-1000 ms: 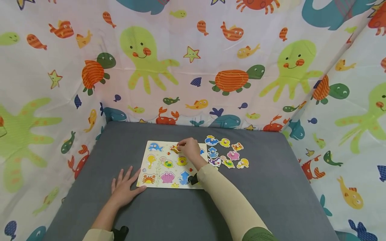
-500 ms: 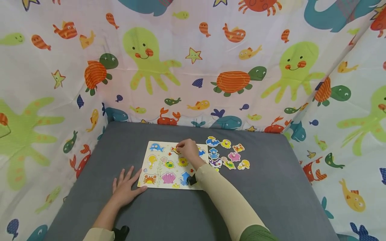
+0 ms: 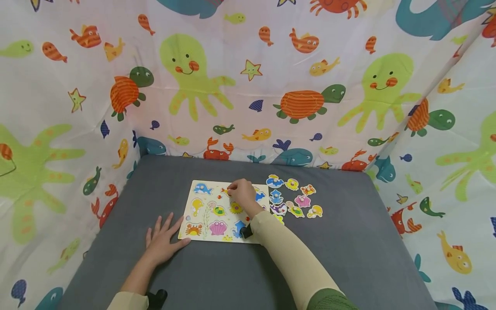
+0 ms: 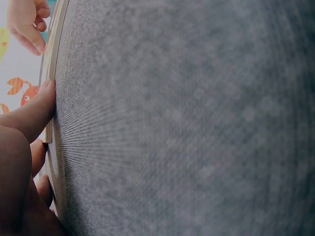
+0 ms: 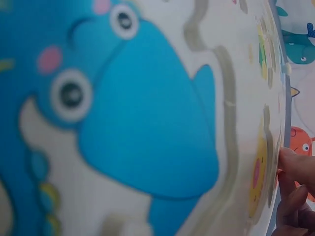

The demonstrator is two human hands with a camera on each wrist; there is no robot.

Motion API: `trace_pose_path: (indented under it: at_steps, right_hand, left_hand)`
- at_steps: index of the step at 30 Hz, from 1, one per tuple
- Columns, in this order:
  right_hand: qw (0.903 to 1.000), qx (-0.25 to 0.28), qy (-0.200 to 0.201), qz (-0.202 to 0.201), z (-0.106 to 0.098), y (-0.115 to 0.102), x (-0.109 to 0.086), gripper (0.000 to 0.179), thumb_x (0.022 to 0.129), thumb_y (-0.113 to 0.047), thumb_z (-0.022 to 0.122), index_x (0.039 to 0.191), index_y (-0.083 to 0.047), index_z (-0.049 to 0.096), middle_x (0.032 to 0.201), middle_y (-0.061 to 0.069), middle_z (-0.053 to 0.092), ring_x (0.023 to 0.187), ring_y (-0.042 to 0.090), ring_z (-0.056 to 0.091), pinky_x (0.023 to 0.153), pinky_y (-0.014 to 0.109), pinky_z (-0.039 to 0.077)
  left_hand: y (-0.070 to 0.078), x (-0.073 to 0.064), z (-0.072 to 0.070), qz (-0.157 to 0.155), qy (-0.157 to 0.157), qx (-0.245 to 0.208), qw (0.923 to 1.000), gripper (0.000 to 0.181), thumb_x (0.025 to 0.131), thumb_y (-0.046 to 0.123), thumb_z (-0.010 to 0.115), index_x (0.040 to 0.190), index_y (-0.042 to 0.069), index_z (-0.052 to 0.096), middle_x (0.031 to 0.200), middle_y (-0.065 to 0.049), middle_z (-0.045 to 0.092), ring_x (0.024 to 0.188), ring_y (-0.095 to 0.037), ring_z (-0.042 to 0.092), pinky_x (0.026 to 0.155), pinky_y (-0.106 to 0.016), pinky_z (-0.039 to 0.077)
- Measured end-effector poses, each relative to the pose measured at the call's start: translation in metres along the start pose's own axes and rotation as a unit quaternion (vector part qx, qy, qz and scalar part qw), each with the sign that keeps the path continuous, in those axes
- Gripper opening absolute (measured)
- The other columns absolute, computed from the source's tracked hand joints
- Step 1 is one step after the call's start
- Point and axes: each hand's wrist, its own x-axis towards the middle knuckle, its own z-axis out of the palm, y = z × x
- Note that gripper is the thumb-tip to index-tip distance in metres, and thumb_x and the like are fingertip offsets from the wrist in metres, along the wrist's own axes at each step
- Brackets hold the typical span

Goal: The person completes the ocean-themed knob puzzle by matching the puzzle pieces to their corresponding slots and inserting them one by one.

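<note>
A pale wooden puzzle board with sea-animal recesses lies on the grey cloth. Over its upper middle, my right hand pinches an orange fish puzzle piece with thumb and fingertips; most of the piece is hidden by the fingers. In the right wrist view those fingertips are right at the board's surface, beyond a large blue squid picture. My left hand lies spread on the cloth at the lower left corner, its thumb against the board's edge.
Several loose knobbed pieces lie right of the board, among them a whale, a crab, a pink shell, a turtle and a seahorse. A patterned curtain encloses the table behind and at both sides.
The whole head view shifts slightly to the right. My right hand stays at the same spot on the board with only small finger movement; the left hand keeps its place.
</note>
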Motion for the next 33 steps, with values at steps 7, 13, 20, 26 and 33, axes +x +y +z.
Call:
trace_pose_path:
  at_steps: [7,13,20,26,33]
  right_hand:
    - [1.0000,0.006,0.007,-0.003,0.000,-0.001,-0.003,0.009,0.089,-0.026,0.079,0.095,-0.019,0.080,0.086,-0.007,0.070,0.081,0.015,0.060,0.076,0.034,0.050]
    - [1.0000,0.003,0.001,-0.006,-0.001,-0.001,-0.005,0.006,0.090,-0.025,0.079,0.093,-0.020,0.078,0.084,-0.006,0.068,0.078,0.017,0.059,0.072,0.034,0.048]
    - [0.9984,-0.051,-0.025,-0.009,0.000,-0.003,-0.005,0.008,0.092,-0.029,0.076,0.096,-0.022,0.074,0.085,-0.005,0.065,0.077,0.016,0.058,0.070,0.032,0.047]
    - [0.9996,-0.013,-0.026,-0.004,-0.003,-0.001,-0.007,0.021,0.089,-0.030,0.080,0.106,-0.018,0.076,0.092,-0.003,0.067,0.083,0.017,0.058,0.075,0.032,0.051]
    - [0.9988,0.047,0.016,0.001,-0.018,0.005,-0.014,0.023,0.091,-0.028,0.078,0.110,-0.015,0.077,0.097,-0.003,0.068,0.088,0.018,0.060,0.079,0.035,0.052]
  left_hand:
    - [-0.001,0.001,0.001,0.010,0.015,0.006,0.9998,0.092,0.085,0.066,0.068,0.159,0.021,0.035,0.168,-0.019,0.015,0.153,-0.049,-0.004,0.113,-0.075,-0.006]
    - [0.000,0.000,0.000,0.001,0.002,0.001,1.0000,0.093,0.085,0.066,0.068,0.159,0.021,0.034,0.168,-0.019,0.014,0.153,-0.049,-0.005,0.113,-0.075,-0.007]
    - [0.001,0.000,0.000,-0.010,-0.013,-0.002,0.9999,0.094,0.086,0.067,0.067,0.160,0.021,0.032,0.169,-0.018,0.012,0.153,-0.048,-0.008,0.113,-0.075,-0.010]
    - [-0.001,0.000,0.001,-0.009,-0.014,0.007,0.9998,0.094,0.086,0.067,0.066,0.160,0.021,0.032,0.169,-0.018,0.011,0.153,-0.049,-0.008,0.113,-0.075,-0.009]
    - [-0.002,0.001,0.001,-0.004,-0.017,0.005,0.9998,0.094,0.086,0.069,0.066,0.160,0.022,0.032,0.169,-0.018,0.011,0.153,-0.049,-0.009,0.112,-0.075,-0.008]
